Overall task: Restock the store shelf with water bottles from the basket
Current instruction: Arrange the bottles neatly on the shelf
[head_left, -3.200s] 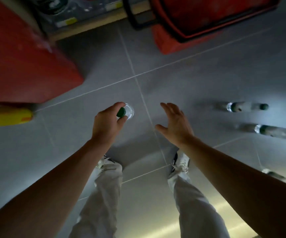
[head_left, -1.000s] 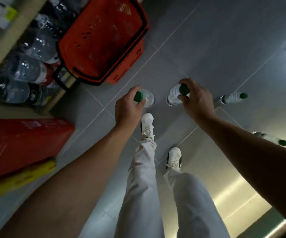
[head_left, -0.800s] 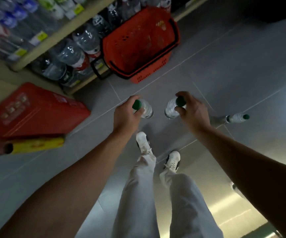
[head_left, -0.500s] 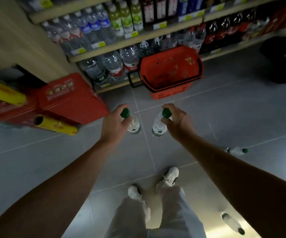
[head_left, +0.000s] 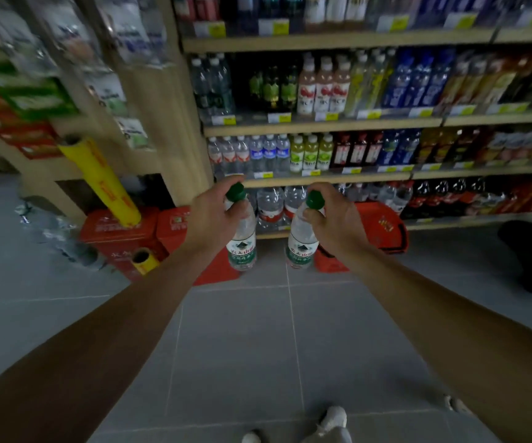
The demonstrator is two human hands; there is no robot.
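1. Wooden store shelf (head_left: 322, 126) fills the background, its rows packed with drink bottles.
2. Grey tiled floor (head_left: 258, 346) spreads below.
3. Red basket (head_left: 383, 228) sits on the floor against the lowest shelf, behind the right hand.
4. Left hand (head_left: 208, 215) grips the neck of the left water bottle (head_left: 242, 241), which hangs upright, green-capped.
5. Right hand (head_left: 333, 219) likewise grips the right water bottle (head_left: 301, 244), just beside the first.

A shop aisle: long wooden shelves (head_left: 322, 126) packed with rows of bottled drinks (head_left: 322, 87), yellow price tags (head_left: 279, 117) along the edges, tiled floor (head_left: 258, 330).
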